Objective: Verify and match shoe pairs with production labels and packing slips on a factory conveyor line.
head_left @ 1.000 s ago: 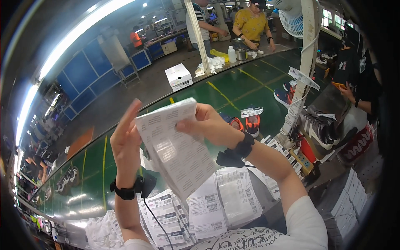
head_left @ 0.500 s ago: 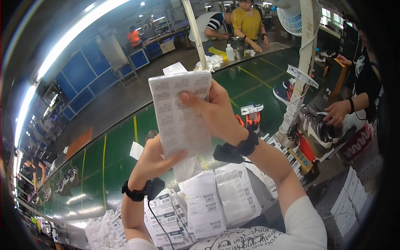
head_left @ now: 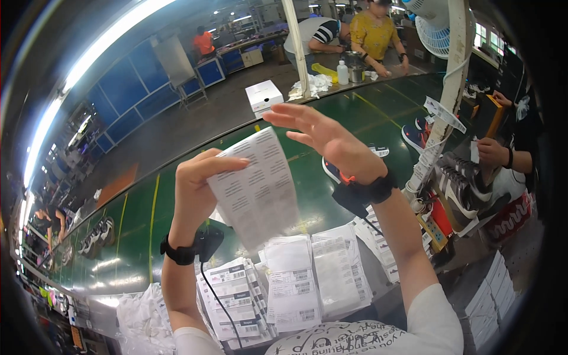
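Note:
My left hand (head_left: pixel 204 180) pinches a stack of white printed label sheets (head_left: pixel 260 186) near its upper left corner, thumb on the front face. The sheets hang tilted over the bench, their lower edge blurred. Up and to the right, my right hand (head_left: pixel 328 139) is off the paper, with fingers stretched out and nothing in them. Below the held sheets lie piles of printed labels: a left pile (head_left: pixel 234 302), a middle pile (head_left: pixel 293 290) and a right pile (head_left: pixel 340 275). A black band with a small device sits on each of my wrists.
A green conveyor belt (head_left: pixel 133 236) with yellow lines runs across, carrying dark shoes (head_left: pixel 97 236) at left. A white pole (head_left: pixel 441 118) with a fan (head_left: pixel 435 32) rises at right, beside grey shoes (head_left: pixel 464 183) and a co-worker's hand (head_left: pixel 492 151). A white box (head_left: pixel 264 97) stands beyond.
My right hand has let go of the sheets and opened, lifting away to the right. The left hand has moved up its side and tilts them. A white box behind has come into view.

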Demonstrator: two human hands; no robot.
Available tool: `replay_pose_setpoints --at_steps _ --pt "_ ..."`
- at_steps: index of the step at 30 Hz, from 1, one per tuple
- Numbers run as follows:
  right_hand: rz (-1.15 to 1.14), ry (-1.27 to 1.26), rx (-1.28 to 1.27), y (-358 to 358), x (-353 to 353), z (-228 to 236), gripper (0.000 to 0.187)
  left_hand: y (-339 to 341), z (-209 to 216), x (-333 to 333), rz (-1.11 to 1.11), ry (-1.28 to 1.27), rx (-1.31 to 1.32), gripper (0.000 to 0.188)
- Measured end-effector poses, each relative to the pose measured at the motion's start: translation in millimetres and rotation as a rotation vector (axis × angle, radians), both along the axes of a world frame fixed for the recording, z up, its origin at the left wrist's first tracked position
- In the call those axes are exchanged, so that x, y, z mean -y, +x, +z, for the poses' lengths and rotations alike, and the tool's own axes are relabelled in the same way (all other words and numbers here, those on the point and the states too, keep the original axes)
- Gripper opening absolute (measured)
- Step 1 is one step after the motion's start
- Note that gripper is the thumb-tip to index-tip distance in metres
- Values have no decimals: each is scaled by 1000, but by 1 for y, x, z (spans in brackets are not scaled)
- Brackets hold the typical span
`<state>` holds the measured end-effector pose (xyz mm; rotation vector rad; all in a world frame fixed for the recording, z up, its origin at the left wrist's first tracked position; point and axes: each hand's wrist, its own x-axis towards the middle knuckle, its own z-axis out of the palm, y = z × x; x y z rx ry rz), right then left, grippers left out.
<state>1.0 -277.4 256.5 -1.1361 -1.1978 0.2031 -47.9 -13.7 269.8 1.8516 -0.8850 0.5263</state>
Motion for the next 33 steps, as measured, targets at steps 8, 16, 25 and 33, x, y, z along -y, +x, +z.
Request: replay_pose_setpoints --at_steps 8,16,25,33 --pt "-301 228 -277 3 -34 -7 36 18 22 2 -322 -339 -450 56" --pt "-541 433 -69 0 -37 30 30 7 -13 18 -187 13 -641 37" --pt "-384 659 45 5 -26 143 23 26 20 23 -378 -14 -498 107" --pt "-617 676 308 -24 6 190 23 33 -7 62 -509 -59 -346 54"
